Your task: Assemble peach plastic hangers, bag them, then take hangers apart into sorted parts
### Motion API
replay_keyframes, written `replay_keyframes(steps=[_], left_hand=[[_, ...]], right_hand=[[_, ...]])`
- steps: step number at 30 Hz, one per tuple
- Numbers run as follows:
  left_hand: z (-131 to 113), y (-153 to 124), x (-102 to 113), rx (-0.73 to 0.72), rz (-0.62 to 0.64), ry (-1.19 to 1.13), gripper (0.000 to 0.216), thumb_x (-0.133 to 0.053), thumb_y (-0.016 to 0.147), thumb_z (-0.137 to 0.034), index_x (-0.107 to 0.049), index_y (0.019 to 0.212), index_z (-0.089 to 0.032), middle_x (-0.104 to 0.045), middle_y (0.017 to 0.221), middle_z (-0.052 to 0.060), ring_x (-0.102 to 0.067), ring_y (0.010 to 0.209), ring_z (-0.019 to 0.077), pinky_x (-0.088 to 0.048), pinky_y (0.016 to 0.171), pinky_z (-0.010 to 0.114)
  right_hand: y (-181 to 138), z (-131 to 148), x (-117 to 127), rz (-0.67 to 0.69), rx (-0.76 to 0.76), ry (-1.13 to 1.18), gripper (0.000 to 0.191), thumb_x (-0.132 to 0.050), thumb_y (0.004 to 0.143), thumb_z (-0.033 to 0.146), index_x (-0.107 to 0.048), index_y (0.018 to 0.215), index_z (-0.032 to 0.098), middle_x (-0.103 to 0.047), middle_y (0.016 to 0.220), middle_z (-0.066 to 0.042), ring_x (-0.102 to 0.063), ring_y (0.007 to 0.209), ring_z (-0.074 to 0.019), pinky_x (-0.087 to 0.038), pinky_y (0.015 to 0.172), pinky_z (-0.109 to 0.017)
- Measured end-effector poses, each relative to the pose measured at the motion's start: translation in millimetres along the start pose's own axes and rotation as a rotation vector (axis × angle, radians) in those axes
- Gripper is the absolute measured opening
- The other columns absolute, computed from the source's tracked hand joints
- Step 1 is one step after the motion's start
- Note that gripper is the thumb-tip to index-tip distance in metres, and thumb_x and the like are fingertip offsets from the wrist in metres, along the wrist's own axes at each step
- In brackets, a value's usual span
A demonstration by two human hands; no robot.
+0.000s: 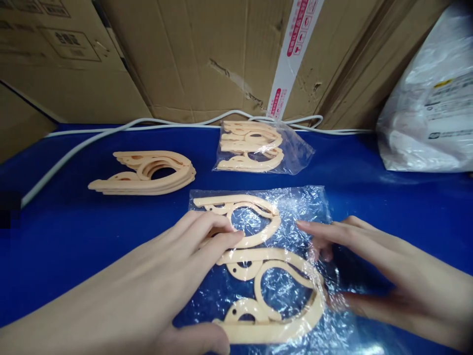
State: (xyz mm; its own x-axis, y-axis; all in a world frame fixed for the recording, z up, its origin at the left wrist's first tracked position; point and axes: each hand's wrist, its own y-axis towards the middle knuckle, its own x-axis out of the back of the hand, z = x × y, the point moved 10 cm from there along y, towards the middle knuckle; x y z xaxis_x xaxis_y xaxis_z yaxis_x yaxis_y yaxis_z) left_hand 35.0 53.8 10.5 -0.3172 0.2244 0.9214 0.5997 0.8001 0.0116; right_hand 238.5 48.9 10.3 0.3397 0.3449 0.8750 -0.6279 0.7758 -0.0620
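Observation:
My left hand (177,266) rests at the left of a clear plastic bag (303,202), its thumb spread well away from its fingers. The fingertips lie on a cream folding hanger (275,224), folded into a loop. The thumb touches the lower left end of a nearer cream folding hanger (273,333). Crinkled film covers at least part of both hangers. My right hand (384,261) is at the bag's right side, index finger and thumb apart around the near hanger's curved end. Its other fingers curl, partly hidden.
A stack of folded cream hangers (166,185) lies at left on the blue table (59,236). Behind the bag is a filled bag of hangers (254,145). A white cable (107,130) runs along cardboard boxes (207,64). A white plastic package (428,113) stands at right.

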Motion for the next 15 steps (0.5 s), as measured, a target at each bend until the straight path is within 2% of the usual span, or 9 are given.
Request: replay_keyframes(steps=[3, 7, 15], left_hand=[[-1, -1, 2, 0.009, -0.04, 0.02, 0.081, -0.084, 0.07, -0.051, -0.047, 0.142, -0.041, -0.06, 0.135, -0.002, -0.063, 0.118, 0.0256, -0.057, 0.093, 0.034], [-6, -3, 3, -0.023, -0.044, 0.066, 0.081, -0.085, 0.068, -0.046, -0.048, 0.14, -0.041, -0.062, 0.133, -0.003, -0.062, 0.117, 0.0263, -0.057, 0.09, 0.034], [-13, -4, 5, -0.114, -0.066, 0.07, 0.07, -0.071, 0.077, -0.039, -0.048, 0.143, -0.037, -0.061, 0.136, -0.001, -0.063, 0.116, 0.0249, -0.055, 0.092, 0.033]], right_hand=[[1, -2, 4, -0.031, -0.025, 0.02, 0.07, -0.062, 0.095, 0.04, -0.028, 0.156, 0.047, -0.068, 0.108, -0.001, -0.069, 0.094, -0.0207, -0.061, 0.08, -0.036], [7, 6, 7, -0.093, 0.06, 0.05, 0.072, -0.063, 0.095, 0.036, -0.027, 0.156, 0.049, -0.07, 0.108, 0.002, -0.07, 0.096, -0.0197, -0.06, 0.082, -0.033], [9, 22, 5, -0.172, 0.189, -0.112, 0.065, -0.059, 0.098, 0.047, -0.03, 0.154, 0.03, -0.071, 0.121, -0.006, -0.07, 0.107, -0.022, -0.061, 0.086, -0.033]])
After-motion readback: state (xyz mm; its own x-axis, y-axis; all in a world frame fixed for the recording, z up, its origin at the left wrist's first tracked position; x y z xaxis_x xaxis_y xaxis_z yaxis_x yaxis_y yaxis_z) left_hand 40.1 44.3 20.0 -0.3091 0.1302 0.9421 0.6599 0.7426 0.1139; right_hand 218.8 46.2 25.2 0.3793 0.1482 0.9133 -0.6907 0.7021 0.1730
